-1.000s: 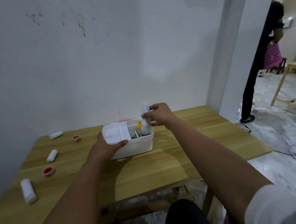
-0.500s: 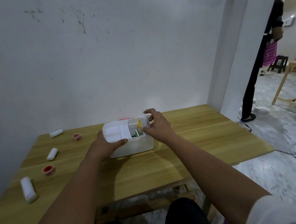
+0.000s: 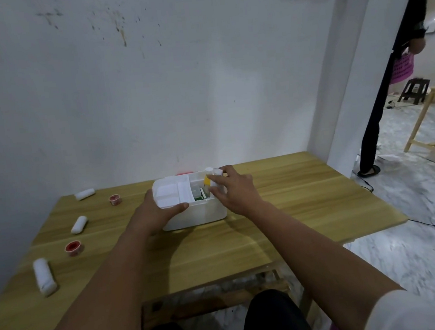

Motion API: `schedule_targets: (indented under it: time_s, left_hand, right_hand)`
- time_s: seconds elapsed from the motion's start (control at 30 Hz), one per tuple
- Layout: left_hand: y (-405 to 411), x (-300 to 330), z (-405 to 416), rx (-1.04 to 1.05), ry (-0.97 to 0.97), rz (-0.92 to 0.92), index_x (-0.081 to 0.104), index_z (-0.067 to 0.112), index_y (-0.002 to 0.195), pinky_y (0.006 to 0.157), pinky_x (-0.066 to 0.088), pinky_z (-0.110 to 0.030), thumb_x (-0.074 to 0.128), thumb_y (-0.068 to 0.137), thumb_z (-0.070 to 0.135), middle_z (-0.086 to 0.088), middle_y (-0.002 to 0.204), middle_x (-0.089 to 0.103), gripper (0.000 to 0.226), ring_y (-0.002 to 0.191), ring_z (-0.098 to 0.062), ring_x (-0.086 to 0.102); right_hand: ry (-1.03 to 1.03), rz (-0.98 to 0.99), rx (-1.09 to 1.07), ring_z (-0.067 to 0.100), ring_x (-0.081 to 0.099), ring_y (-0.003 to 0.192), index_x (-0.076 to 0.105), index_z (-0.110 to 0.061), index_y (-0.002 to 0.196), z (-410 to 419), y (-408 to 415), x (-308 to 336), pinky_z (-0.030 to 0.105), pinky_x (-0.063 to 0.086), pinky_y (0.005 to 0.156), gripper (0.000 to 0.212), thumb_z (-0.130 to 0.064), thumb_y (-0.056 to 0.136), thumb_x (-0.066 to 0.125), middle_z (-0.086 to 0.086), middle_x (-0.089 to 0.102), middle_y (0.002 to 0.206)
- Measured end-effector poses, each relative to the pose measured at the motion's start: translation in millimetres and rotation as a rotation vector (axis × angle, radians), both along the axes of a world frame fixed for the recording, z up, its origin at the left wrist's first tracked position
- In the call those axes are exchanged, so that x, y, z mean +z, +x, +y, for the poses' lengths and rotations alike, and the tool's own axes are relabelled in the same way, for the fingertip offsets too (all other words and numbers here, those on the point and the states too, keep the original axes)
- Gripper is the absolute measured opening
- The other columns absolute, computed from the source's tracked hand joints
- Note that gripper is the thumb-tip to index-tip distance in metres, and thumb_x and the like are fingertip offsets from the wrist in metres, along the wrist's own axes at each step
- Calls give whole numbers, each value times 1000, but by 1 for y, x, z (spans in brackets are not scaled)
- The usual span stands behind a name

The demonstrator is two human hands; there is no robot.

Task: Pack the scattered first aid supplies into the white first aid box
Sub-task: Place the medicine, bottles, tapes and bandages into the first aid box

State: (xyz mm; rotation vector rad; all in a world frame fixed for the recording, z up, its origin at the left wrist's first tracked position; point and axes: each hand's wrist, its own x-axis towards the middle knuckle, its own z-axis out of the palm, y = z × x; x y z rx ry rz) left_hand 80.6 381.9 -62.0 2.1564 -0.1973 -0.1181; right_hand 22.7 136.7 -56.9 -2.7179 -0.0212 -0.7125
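the wooden table [image 3: 296, 210] runs under both forearms and spreads wide to either side of the hands. the white first aid box [image 3: 197, 215] sits on it between the two hands, open at the top, with a white tray filling the part nearest the left hand. the left hand [image 3: 157, 214] grasps the box's near left corner, thumb hooked over the tray's front edge. the right hand [image 3: 235, 192] is at the box's right end, fingers curled round a white bottle [image 3: 215, 177] that stands upright in the right compartment, beside something yellow and green. well out past the left hand lie three white bandage rolls: one nearest the table's front edge [image 3: 44, 275], one further back [image 3: 79, 224], one close to the wall [image 3: 84, 194]. two red tape rolls [image 3: 73, 247] [image 3: 115, 199] sit among them, apart from the box.
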Motion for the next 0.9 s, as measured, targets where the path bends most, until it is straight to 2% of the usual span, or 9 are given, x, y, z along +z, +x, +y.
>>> schedule_targets:
  time_s: [0.1,0.17,0.23,0.33,0.47,0.6,0.73,0.9]
  left_hand:
    - [1,0,1,-5,7,-2,33,29,156,88,57,-50,89,66,62,-1,151,49,110,109,-21,46]
    - [2,0,1,-10,17,1,33,30,155,87,58,-50,89,65,64,0,152,48,112,110,-21,46]
    - [2,1,2,-10,18,3,33,31,155,86,58,-49,89,63,66,1,151,49,112,110,-21,47]
    - [2,1,2,-12,13,5,33,32,155,87,58,-51,89,62,67,2,151,49,114,112,-22,48]
    - [1,1,1,-8,41,7,31,29,156,91,57,-53,88,67,63,-2,154,46,111,125,-30,51]
    - [1,0,1,6,19,5,33,31,154,88,58,-49,88,66,64,2,150,49,110,111,-23,49]
    - [-1,0,1,-4,6,2,32,31,155,89,57,-48,89,66,63,2,151,48,110,109,-21,46]
    - [-5,2,0,-1,-20,1,33,30,155,88,56,-48,90,69,58,1,152,49,107,109,-20,46]
  right_hand:
    - [-80,-49,-6,19,61,117,51,-34,148,-1,-4,-4,47,38,96,60,-59,97,32,-1,56,141]
    - [-42,-64,-10,16,60,119,42,-30,154,-1,-6,-4,47,37,97,68,-62,96,30,-4,58,141]
    - [-21,-92,-28,16,61,119,46,-27,152,0,-5,-5,46,35,96,68,-63,95,36,-5,62,139]
    - [-7,-151,-65,18,62,118,64,-27,136,-2,-1,-10,44,35,93,55,-58,91,59,-6,65,132]
    - [228,-132,-76,13,63,105,77,-30,115,-2,3,-10,44,37,96,40,-52,81,78,-8,66,114]
    - [394,-36,-112,4,63,96,70,-36,107,6,0,2,38,32,93,36,-46,75,81,-20,68,108]
    - [417,8,-155,4,62,97,68,-34,104,10,-5,10,37,26,85,36,-47,73,81,-23,65,99]
    - [456,33,-125,2,61,98,71,-35,105,5,-7,10,39,35,93,44,-59,69,81,-23,67,103]
